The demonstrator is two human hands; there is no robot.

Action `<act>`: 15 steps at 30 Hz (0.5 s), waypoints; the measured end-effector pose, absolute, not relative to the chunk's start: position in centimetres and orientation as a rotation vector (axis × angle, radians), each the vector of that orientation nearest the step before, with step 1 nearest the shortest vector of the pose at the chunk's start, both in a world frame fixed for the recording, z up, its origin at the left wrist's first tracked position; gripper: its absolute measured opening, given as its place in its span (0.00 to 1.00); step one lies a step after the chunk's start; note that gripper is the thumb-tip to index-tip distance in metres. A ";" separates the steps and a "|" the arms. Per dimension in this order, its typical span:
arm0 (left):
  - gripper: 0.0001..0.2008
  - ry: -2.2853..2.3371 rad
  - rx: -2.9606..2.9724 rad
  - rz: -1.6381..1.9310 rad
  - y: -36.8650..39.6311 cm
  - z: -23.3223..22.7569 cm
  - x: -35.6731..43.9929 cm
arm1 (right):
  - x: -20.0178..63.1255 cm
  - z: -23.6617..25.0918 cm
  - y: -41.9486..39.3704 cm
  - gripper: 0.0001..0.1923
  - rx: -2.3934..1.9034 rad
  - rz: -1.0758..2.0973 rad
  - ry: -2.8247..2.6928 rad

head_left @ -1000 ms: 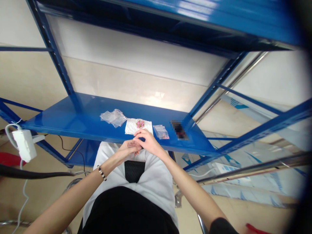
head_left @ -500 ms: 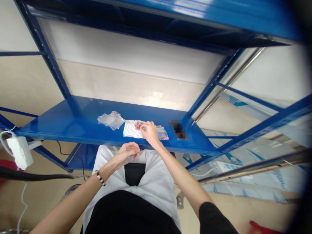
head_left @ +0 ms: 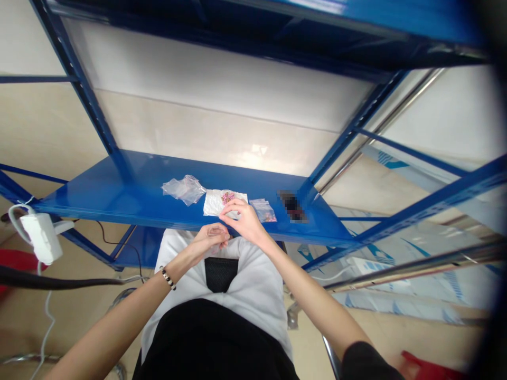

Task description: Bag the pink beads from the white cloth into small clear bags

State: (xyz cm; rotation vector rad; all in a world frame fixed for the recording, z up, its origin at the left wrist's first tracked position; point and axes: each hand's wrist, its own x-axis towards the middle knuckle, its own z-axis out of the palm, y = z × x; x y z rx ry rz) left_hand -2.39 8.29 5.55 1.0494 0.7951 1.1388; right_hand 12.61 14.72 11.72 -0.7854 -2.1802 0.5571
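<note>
My left hand (head_left: 212, 237) is closed at the shelf's front edge, around what looks like a small clear plastic bag (head_left: 217, 230). Just above it, my right hand (head_left: 244, 219) pinches thumb and fingertips together; anything between them is too small to make out. Behind those fingers a little pile of pink beads (head_left: 227, 197) rests on a crumpled white sheet (head_left: 213, 206). To the right of the sheet lie clear bags (head_left: 262, 209) with some pink pieces inside. On the left is a loose stack of clear plastic bags (head_left: 185, 190).
All of this lies on a blue metal shelf (head_left: 130, 184), with another blue shelf (head_left: 245, 39) overhead. A blurred-out dark object (head_left: 292, 206) is at the right end. A white power adapter (head_left: 43, 237) hangs at the left front corner.
My right hand has drawn back from the bead pile toward my left hand, its fingertips pinched. My left hand stays closed near the shelf edge. The view has shifted slightly.
</note>
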 end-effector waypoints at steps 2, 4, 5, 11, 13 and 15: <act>0.14 0.799 1.043 1.147 8.2 5.5 -2.4 | 12.9 11.7 13.2 0.03 -0.739 0.626 -2.257; 0.14 0.800 1.043 1.142 8.1 5.5 -2.4 | 13.1 11.1 12.8 0.04 -0.731 0.668 -2.284; 0.14 0.798 1.048 1.131 8.0 5.5 -2.4 | 13.2 10.7 13.1 0.04 -0.743 0.675 -2.268; 0.13 0.794 1.058 1.083 7.9 5.7 -2.1 | 13.0 8.4 18.8 0.05 -1.043 0.412 -2.080; 0.14 0.810 1.049 1.084 8.1 5.6 -2.0 | 12.6 8.0 20.5 0.05 -1.103 0.302 -2.100; 0.14 0.820 1.043 1.084 8.3 5.6 -2.0 | 12.2 7.7 21.6 0.04 -1.141 0.216 -2.134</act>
